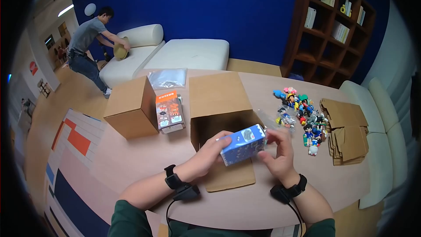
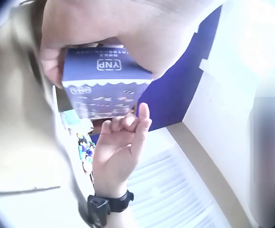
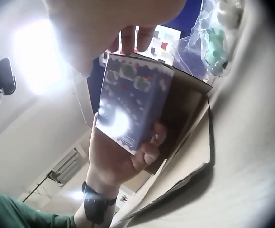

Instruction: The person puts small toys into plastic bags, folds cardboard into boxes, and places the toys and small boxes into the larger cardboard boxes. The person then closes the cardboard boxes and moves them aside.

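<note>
My left hand [image 1: 210, 151] grips a small blue printed box [image 1: 244, 147], thumb on its top, over the open front of a large cardboard box [image 1: 221, 101]. The left wrist view shows the blue box's end [image 2: 106, 71] marked YNP. My right hand [image 1: 280, 153] is at its other end, thumb by the lower corner and fingers bent loosely near the end face. From the right wrist, the left hand [image 3: 113, 159] is seen wrapping the blue box [image 3: 132, 99] from below. The right fingertips [image 3: 128, 40] overlap its upper end there.
Left on the table [image 1: 109, 158] stand a closed carton [image 1: 131, 109] and an orange-and-white Bricks box [image 1: 170, 112], with clear plastic bags [image 1: 168, 79] behind. To the right lie several colourful figurines [image 1: 302, 114] and flattened cardboard [image 1: 348, 136]. A person [image 1: 90, 39] bends over a white sofa [image 1: 188, 55].
</note>
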### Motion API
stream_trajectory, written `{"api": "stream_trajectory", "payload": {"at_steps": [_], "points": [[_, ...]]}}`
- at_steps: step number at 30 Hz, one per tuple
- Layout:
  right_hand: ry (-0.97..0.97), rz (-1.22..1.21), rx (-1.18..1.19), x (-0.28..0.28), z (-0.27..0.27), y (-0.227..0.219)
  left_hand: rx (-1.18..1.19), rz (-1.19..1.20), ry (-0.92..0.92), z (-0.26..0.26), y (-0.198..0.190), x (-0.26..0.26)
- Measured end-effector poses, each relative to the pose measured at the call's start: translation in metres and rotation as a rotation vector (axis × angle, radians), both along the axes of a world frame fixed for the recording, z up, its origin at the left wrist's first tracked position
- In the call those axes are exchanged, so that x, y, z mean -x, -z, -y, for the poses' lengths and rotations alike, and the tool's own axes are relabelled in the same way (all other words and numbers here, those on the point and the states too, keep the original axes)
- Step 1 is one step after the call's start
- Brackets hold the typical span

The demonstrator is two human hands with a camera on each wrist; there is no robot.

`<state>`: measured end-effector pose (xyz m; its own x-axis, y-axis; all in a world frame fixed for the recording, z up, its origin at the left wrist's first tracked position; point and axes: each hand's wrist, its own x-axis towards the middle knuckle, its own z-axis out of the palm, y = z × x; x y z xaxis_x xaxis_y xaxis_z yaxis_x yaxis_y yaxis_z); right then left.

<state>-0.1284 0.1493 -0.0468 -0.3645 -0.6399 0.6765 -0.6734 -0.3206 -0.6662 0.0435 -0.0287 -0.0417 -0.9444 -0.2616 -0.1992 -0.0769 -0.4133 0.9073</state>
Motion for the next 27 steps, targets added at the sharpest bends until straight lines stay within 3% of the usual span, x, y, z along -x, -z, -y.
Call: {"api": "stream_trajectory", "payload": {"at_steps": [3,4,7,9,10,14,20,27], "points": [[0.110,0.018,-0.108,-0.010,0.006,-0.005,-0.215,-0.008,0.028,0.001,0.006,0.004],[-0.072,0.386,-0.106,-0.008,0.008,0.016,-0.217,-0.009,0.030,0.002,0.010,0.005],[-0.115,0.395,-0.068,-0.007,0.008,0.022,-0.329,-0.124,0.110,0.002,0.035,0.010],[-0.051,0.317,-0.103,-0.006,0.006,0.017,0.038,-0.369,0.004,-0.003,0.055,0.012],[-0.003,0.238,-0.135,-0.005,0.005,0.015,0.242,-0.319,-0.017,-0.001,0.047,0.008],[-0.069,0.321,-0.094,-0.007,0.001,0.021,0.029,-0.186,-0.013,0.005,0.055,0.010],[-0.145,0.472,-0.035,-0.008,-0.001,0.037,0.081,-0.165,-0.043,0.006,0.041,0.006],[-0.179,0.553,-0.097,-0.005,-0.003,0.038,0.101,-0.142,-0.122,0.007,0.060,0.006]]}}
